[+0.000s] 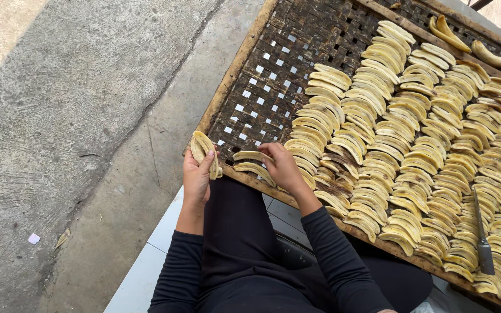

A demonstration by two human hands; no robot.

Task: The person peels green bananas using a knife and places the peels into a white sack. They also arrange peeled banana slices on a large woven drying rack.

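An outdoor spot for drying fruit.
A large woven tray [262,87] with a wooden frame sits over rough concrete ground [76,116], covered in overlapping rows of banana slices [413,150], with a knife [482,237] lying on them.

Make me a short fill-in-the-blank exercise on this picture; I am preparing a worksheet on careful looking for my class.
1. The left hand holds a small stack of banana ____.
2. The right hand lays a slice on the woven ____ with a wooden frame.
3. A knife lies on top of the slices near the tray's ____ end.
4. The person's sleeves are ____ in colour.

Missing words: slices; tray; right; black
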